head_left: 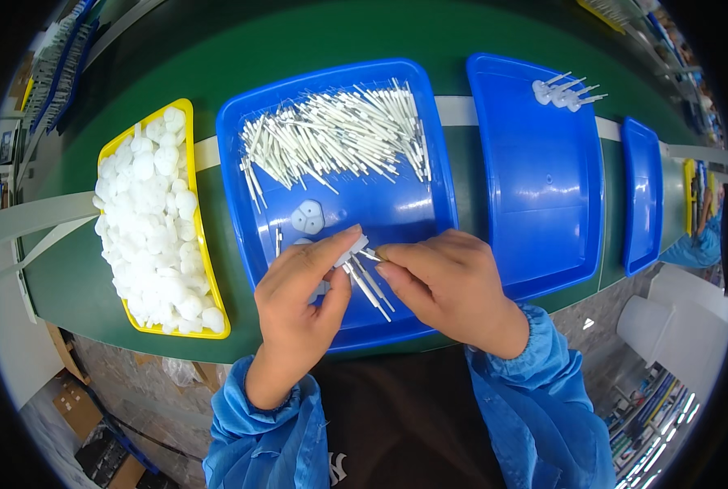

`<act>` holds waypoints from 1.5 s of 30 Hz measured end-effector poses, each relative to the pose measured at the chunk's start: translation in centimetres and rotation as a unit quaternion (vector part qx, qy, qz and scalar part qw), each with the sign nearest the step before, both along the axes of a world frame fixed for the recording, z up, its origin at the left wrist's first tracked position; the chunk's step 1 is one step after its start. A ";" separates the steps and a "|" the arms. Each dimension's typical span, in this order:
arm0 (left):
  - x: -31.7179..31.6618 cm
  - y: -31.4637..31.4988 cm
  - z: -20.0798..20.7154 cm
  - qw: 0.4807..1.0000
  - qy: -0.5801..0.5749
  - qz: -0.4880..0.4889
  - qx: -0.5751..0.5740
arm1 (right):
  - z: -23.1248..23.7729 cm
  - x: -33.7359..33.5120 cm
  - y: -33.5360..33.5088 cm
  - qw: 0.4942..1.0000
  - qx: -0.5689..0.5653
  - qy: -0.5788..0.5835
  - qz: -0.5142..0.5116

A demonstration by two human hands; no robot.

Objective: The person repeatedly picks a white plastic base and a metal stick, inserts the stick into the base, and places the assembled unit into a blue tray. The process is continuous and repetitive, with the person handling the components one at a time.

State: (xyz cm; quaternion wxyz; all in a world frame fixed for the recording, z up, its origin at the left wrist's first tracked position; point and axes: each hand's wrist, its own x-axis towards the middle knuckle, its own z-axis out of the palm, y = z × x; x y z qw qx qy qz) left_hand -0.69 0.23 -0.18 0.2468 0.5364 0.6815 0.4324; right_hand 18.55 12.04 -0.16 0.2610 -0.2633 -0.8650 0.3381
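Observation:
Over the near part of a blue tray [235,236], my left hand [299,289] pinches a white plastic lobed piece [351,248] between thumb and fingers. Two thin white rods [369,287] stick out of that piece toward me. My right hand [466,285] is closed on another thin white rod [369,254], its end at the piece; whether it sits in a hole is hidden. Beyond my hands, a heap of loose white rods [331,134] fills the far half of the tray. A three-lobed white piece [307,217] with small holes lies beside my left hand, others partly covered by it.
A yellow tray [219,318] heaped with white plastic pieces [148,220] stands at left. At right, a second blue tray [535,220] holds several white pieces with rods [561,96] in its far corner. Farther right are a narrow blue tray [642,196] and another person's blue sleeve [698,244].

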 end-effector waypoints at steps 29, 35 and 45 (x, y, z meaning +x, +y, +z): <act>1.1 -1.0 0.5 0.999 -0.003 -0.001 -0.042 | -0.1 -0.1 0.0 1.000 -0.020 -0.007 0.021; 1.0 0.2 1.2 0.989 -0.143 0.004 -0.046 | -0.1 0.6 -0.5 0.999 0.026 -0.006 -0.017; 0.7 0.5 1.3 0.998 -0.060 -0.004 0.007 | 0.2 2.1 -0.2 0.993 0.117 0.025 0.012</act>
